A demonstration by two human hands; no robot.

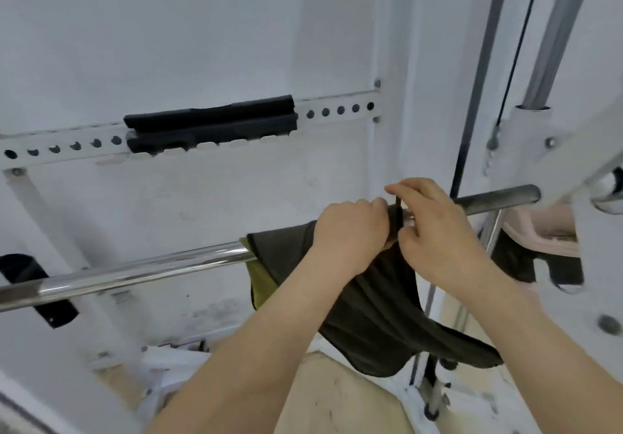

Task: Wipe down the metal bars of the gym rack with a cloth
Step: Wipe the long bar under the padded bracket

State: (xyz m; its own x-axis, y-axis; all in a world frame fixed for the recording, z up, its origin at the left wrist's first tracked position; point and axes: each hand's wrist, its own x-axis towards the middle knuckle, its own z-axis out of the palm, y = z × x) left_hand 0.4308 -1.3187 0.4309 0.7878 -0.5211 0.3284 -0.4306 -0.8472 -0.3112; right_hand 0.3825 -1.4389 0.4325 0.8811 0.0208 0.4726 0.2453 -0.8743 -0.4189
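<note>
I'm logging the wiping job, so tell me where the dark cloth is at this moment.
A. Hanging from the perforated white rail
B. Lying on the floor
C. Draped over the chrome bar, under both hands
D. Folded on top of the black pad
C: the dark cloth hangs over the chrome bar, the left hand gripping it on the bar and the right hand pinching a fold of it alongside.

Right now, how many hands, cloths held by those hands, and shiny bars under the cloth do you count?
hands: 2 (left hand, right hand)
dark cloth: 1, draped over the bar, held by both hands
chrome bar: 1
Total: 4
</note>
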